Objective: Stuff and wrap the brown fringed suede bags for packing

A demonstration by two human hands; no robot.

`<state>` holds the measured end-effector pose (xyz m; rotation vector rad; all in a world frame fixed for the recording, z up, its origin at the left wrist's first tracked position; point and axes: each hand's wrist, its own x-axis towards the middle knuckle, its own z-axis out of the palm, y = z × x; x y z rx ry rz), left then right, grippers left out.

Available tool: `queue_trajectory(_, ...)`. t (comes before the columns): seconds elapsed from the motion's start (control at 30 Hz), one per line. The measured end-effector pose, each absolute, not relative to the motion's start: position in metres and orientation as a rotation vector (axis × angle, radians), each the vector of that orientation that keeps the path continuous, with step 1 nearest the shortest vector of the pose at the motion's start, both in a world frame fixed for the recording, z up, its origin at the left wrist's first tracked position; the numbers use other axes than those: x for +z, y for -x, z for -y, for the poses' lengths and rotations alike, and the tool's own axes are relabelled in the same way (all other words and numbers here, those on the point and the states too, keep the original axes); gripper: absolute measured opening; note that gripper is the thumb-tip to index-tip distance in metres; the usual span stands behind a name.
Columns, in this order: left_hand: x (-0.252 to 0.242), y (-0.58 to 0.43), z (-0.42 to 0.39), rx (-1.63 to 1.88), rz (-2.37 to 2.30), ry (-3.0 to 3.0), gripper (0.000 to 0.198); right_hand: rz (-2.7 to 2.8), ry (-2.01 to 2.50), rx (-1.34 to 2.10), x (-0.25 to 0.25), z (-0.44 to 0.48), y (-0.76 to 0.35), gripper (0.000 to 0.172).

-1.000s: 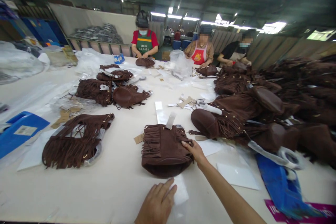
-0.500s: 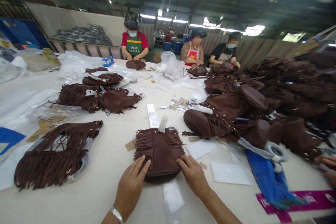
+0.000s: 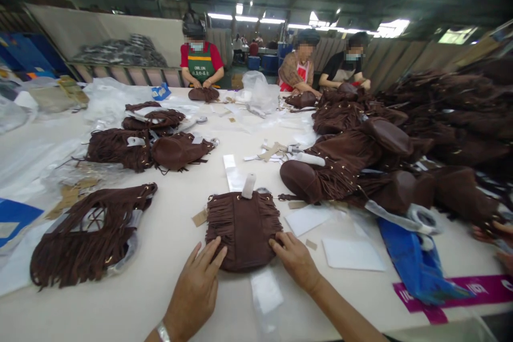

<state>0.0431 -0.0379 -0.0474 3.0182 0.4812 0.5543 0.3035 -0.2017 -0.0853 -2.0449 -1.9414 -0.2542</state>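
A brown suede bag with fringe (image 3: 242,227) lies flat on the cream table (image 3: 168,256) right in front of me. My left hand (image 3: 196,288) rests open by its lower left corner, fingertips touching the bag's edge. My right hand (image 3: 294,259) lies open on its lower right corner. A clear plastic sleeve (image 3: 264,294) sits on the table between my wrists, just below the bag. A paper tag (image 3: 199,217) sticks out at the bag's left side.
Another fringed bag (image 3: 92,235) lies at the left, more bags (image 3: 148,144) behind it. A big heap of brown bags (image 3: 401,144) fills the right side. White sheets (image 3: 348,254) and a blue bag (image 3: 412,264) lie to my right. Three people work at the far end.
My left hand has come up from the plastic sleeve to the bag's lower left corner. My right hand slid down to the lower right corner. The camera has shifted a little.
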Motion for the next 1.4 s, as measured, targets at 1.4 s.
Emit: queue_trajectory(1.4, -0.087, -0.130, 0.029, 0.287, 0.067, -3.224, 0.065, 1.539, 2.151, -0.108, -0.085, 0.147, -0.270, 0.068)
